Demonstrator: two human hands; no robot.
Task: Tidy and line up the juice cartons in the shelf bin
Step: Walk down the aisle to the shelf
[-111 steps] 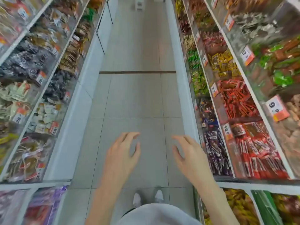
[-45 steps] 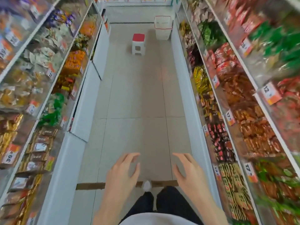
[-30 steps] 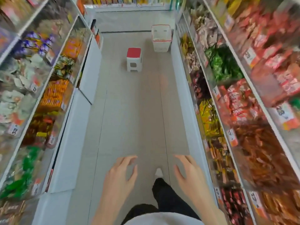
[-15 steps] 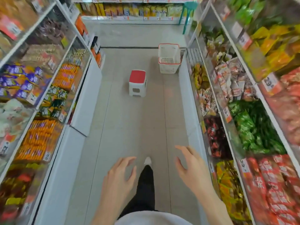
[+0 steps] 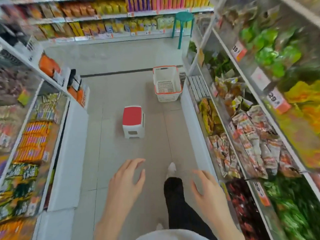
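Observation:
I am in a shop aisle between two rows of shelves. My left hand [image 5: 127,182] hangs in front of me over the floor, fingers relaxed and spread, holding nothing. My right hand [image 5: 207,193] is held out beside it, also relaxed and empty. A row of small grey-white cartons [image 5: 198,87] stands on the low right shelf at the aisle's far end; whether they are the juice cartons I cannot tell. Both hands are far from them.
A white stool with a red top [image 5: 133,121] stands mid-aisle ahead. A white basket with a red rim [image 5: 167,84] sits on the floor further on, by the right shelf. A green stool [image 5: 182,23] stands at the back shelves. Snack bags fill both side shelves.
I have walked forward along the aisle; the red-topped stool and the basket are nearer and lower in view. Both hands stay empty in the same pose.

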